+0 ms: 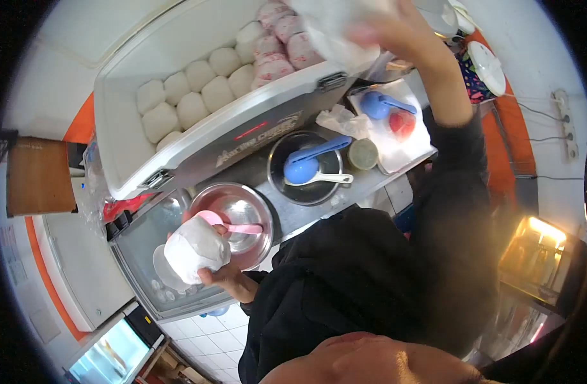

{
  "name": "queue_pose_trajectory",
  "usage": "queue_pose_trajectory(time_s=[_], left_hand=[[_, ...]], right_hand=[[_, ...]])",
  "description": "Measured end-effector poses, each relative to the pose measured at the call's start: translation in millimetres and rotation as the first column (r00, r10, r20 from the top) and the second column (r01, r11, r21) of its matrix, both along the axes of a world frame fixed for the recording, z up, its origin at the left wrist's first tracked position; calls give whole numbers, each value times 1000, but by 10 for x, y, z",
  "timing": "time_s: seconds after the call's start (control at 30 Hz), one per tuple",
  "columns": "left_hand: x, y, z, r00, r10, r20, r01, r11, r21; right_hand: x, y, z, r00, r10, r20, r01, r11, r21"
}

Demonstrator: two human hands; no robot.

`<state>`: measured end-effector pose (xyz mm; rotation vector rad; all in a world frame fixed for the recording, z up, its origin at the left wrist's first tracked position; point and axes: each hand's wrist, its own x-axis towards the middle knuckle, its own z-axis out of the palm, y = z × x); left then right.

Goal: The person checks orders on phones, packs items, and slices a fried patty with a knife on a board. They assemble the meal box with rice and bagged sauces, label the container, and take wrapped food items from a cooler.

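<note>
My left hand (233, 280) is closed around a round white bundle (197, 248), which looks wrapped in thin white paper or film. It hangs over the left side of a metal bowl (263, 208) with a pink scoop (245, 228) in it. At the top, my right hand (386, 32) is smeared by motion over the rim of a white cooler box (136, 182). Its fingers seem to grip a blurred white sheet (329, 29). Inside the cooler lie rows of round white bundles (192, 110) and several with red print (272, 69).
A dark bowl (277, 157) on the metal counter holds a blue scoop (301, 171) and a white-handled one. Beside it stand a round tin (363, 154) and a white-lined tray (415, 144) with another blue scoop (375, 104). A glass-topped case (136, 256) stands at left.
</note>
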<state>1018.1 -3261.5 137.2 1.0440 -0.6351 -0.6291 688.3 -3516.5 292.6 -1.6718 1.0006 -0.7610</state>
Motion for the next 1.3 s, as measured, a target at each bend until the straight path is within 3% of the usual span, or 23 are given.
queue_pose_trajectory(time_s=[0.07,0.13,0.2,0.27,0.3,0.37,0.43,0.47,0.57,0.6,0.67,0.73,0.87,0.9,0.93,1.0,1.03,1.07,1.1,1.13,1.2,1.23,1.3], left_hand=[[-219,-98,48,975,-102,-199,92,994,-58],[-321,-129,-62,941,-177,-288,151,983,-108],[-497,-145,-54,810,-396,-432,365,918,-157],[-824,-260,69,870,-309,-384,295,951,-97],[-939,-256,65,848,-343,-404,335,937,-94],[-1143,-296,-54,846,-352,-401,365,930,-46],[-1420,-314,-9,877,-307,-369,335,942,13],[-1529,-326,12,898,-277,-342,317,946,68],[-1691,-249,-108,924,-289,-250,327,937,124],[-1751,-245,-146,935,-278,-220,313,939,145],[-1829,-229,-218,940,-290,-182,319,935,154],[-1973,-215,-263,955,-194,-223,236,955,178],[-2263,-222,-281,955,-156,-250,209,957,199],[-2300,-268,-294,958,-146,-247,195,963,186],[-2342,-261,-306,967,-144,-210,183,966,181],[-2425,-134,-315,980,-140,-140,167,964,205],[-2469,-138,-342,972,-132,-193,175,958,226],[-2531,-148,-353,957,-119,-266,189,948,257],[-2557,-144,-407,940,-161,-300,236,943,235],[-2573,-150,-441,924,-197,-328,276,938,212],[-2680,-187,-436,909,-210,-360,296,933,203],[-2700,-200,-452,890,-226,-395,316,932,178],[-2749,-230,-357,902,-186,-389,272,946,178]], right_hand=[[-185,538,-90,909,147,391,-86,982,-170],[-567,852,-517,868,18,496,-89,989,119],[-1056,1000,-1182,904,-218,369,71,926,371],[-1454,1031,-1954,888,-452,86,327,752,573],[-1504,1034,-2138,909,-397,-124,408,789,459],[-1656,963,-2638,879,-284,-383,395,884,251],[-1757,853,-3023,833,-178,-524,228,973,32],[-1775,814,-3120,841,-169,-514,219,975,38],[-1629,784,-3095,540,-371,-755,226,928,-295],[-1546,730,-2973,551,-369,-748,221,929,-296],[-1357,693,-2767,716,-313,-624,55,916,-397],[-1060,699,-2609,874,-177,-452,-63,882,-467],[-998,510,-3195,820,-154,-551,-210,815,-540],[-1099,452,-3247,891,-324,-317,152,872,-466],[-1182,433,-3328,853,-511,-107,469,840,-273],[-1237,399,-2726,604,-784,144,797,592,-119],[-1234,269,-2794,534,-749,392,818,575,-15],[-1228,136,-2887,550,-740,386,805,593,-11],[-1198,10,-2998,690,-692,213,712,594,-374],[-1116,-125,-3052,757,-654,9,487,554,-676],[-806,-393,-3147,889,-430,-157,251,745,-618],[-637,-601,-3358,893,-276,-354,98,889,-446],[-544,-569,-3607,864,-270,-425,44,881,-471]])
